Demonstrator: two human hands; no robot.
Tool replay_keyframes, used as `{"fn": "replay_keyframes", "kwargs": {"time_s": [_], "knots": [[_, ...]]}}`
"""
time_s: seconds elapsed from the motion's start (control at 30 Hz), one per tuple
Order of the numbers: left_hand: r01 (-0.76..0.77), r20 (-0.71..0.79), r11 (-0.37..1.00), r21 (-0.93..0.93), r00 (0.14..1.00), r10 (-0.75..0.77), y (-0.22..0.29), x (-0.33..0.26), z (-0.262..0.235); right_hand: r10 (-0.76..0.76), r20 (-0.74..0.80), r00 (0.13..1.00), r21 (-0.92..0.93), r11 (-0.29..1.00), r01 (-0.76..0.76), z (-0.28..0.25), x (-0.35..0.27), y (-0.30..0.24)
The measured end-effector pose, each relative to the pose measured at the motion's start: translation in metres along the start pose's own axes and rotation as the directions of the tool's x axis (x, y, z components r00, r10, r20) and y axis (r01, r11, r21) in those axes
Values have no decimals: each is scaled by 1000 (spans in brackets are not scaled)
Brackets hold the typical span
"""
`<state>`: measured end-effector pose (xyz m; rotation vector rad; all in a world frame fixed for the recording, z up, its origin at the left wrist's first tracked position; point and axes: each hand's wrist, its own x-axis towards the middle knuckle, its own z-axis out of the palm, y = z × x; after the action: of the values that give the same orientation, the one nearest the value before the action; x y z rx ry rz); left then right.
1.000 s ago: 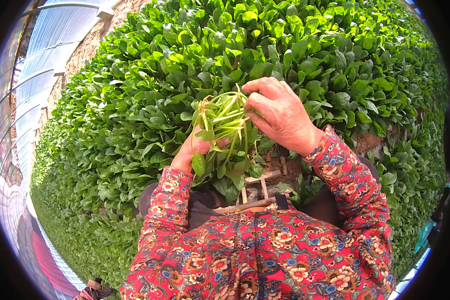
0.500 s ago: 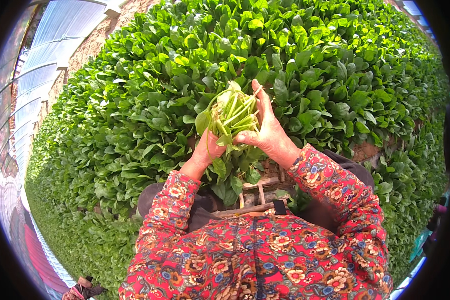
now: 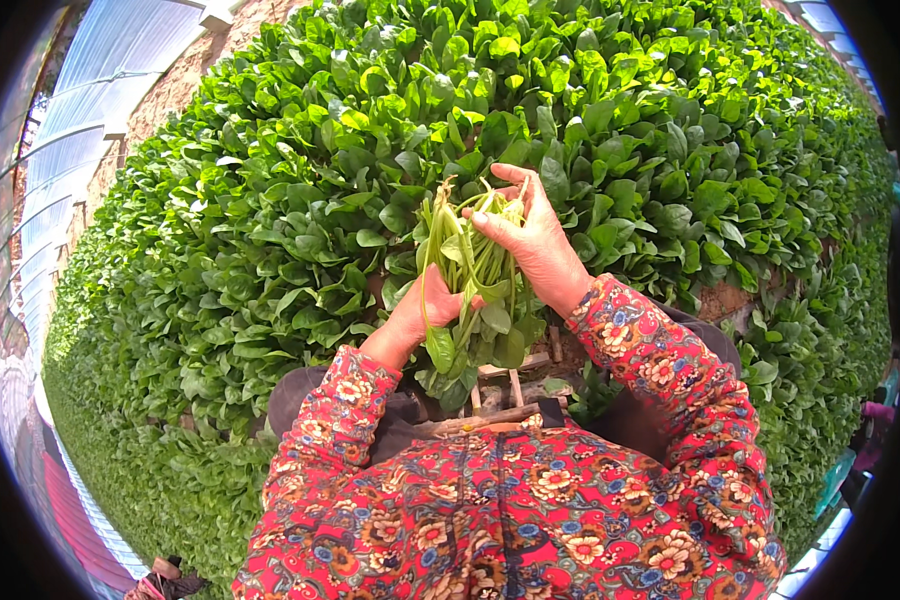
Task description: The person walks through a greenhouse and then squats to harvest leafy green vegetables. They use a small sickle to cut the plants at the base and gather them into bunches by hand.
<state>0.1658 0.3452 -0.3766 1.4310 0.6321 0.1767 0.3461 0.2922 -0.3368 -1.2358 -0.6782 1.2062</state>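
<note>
Stems (image 3: 438, 232) of the leafy bunch (image 3: 492, 322) stand more upright than 0.5 s ago, seemingly better aligned; the left hand (image 3: 415, 308) grasps it lower down, the right hand (image 3: 540, 242) curls around its top, over the green crop (image 3: 300, 180).

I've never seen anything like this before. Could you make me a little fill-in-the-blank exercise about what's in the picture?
1. Measured up and down the picture, the left hand sits ____ than the right hand.
2. The bunch of greens has its stem ends toward the top of the picture and its leaves toward the ____.
3. The red sleeves are patterned with ____.
4. The leafy plants growing around are coloured ____.

Missing words: lower; bottom; flowers; green.
</note>
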Motion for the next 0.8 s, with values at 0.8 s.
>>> {"fn": "replay_keyframes", "kwargs": {"time_s": [0.8], "knots": [[-242, -430, 905, -350, 900, 74, 0, 0, 19, -238, -68, 969, -335, 920, 203, 7, -10, 15]]}}
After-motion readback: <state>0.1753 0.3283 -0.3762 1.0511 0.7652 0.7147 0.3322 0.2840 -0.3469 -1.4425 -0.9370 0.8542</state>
